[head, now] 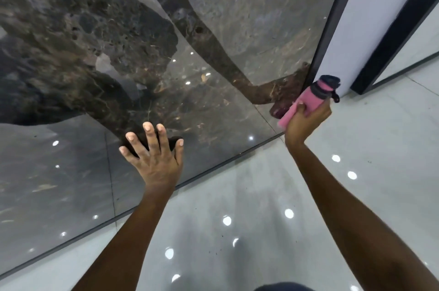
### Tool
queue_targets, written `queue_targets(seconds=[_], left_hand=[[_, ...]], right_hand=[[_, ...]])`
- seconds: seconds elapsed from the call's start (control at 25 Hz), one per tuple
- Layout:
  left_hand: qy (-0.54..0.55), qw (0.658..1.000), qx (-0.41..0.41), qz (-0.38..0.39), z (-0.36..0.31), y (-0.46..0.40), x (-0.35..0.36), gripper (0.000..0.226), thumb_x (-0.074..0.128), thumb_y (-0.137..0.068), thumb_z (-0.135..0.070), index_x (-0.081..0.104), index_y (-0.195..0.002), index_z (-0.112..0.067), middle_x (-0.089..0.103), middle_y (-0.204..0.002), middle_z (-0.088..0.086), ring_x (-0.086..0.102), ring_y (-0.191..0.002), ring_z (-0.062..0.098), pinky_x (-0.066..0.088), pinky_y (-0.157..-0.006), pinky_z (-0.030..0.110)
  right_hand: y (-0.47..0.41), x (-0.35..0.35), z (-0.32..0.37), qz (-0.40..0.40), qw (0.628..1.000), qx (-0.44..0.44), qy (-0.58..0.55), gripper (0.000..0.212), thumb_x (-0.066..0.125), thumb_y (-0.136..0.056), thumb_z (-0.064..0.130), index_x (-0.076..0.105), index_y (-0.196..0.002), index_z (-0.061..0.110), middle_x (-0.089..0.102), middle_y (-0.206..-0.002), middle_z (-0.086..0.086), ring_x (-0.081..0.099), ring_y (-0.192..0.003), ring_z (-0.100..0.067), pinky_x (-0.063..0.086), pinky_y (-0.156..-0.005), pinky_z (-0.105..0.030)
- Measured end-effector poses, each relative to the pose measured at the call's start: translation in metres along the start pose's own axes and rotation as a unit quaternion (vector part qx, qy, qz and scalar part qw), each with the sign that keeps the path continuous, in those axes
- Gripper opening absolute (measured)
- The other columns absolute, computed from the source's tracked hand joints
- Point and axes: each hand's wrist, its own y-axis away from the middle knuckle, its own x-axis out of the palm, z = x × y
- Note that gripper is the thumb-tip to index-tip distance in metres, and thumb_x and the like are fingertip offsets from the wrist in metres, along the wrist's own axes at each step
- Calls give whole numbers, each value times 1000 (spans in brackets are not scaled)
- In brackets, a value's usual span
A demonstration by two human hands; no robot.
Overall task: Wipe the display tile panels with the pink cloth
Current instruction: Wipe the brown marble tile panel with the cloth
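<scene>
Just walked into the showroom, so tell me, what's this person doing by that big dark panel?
A person is cleaning a glossy dark marble-look tile panel. The left hand lies flat with fingers spread against its lower part. The right hand grips a pink cloth together with a pink spray bottle, held near the panel's black right edge. The cloth isn't clearly on the surface right now.

Bright even indoor light, ceiling-lamp glare dots on glossy floor [261,195] and tile panel [213,29], motion-blurred, wide-angle edge bending
</scene>
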Motion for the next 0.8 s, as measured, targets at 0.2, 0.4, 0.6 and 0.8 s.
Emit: queue_targets(seconds=[0.2,0.4,0.6,0.8], left_hand=[[7,1000,-14,8,-2,5,-2,71,26,-104,-46,-9,-156,-13,-17,-163,5,-17,-149,32,-8,-118,52],[14,1000,-11,9,-2,5,-4,70,24,-104,-46,-10,-156,-13,-18,-163,4,-17,-149,32,-9,-119,52],[14,1000,-9,2,-3,6,4,68,21,-105,-45,-10,-155,-12,-17,-163,5,-15,-149,33,-7,-119,53],[15,1000,-3,2,0,10,9,68,21,-104,-44,-9,-156,-11,-15,-163,5,-14,-149,34,-7,-119,54]], right_hand=[[130,17,2,113,970,211,-36,75,64,-78,-3,31,-144,3,43,-136,-22,43,-127,-34,33,-110,-40],[96,12,-31,125,979,159,32,49,58,-79,-2,50,-127,-2,60,-119,-16,60,-109,-31,49,-92,-32],[44,23,-52,5,958,274,83,48,52,-86,-1,45,-134,0,57,-126,-22,59,-112,-34,48,-85,-35],[198,21,-20,225,890,387,-90,61,66,-68,-9,44,-121,10,56,-125,-21,59,-105,-32,51,-93,-49]])
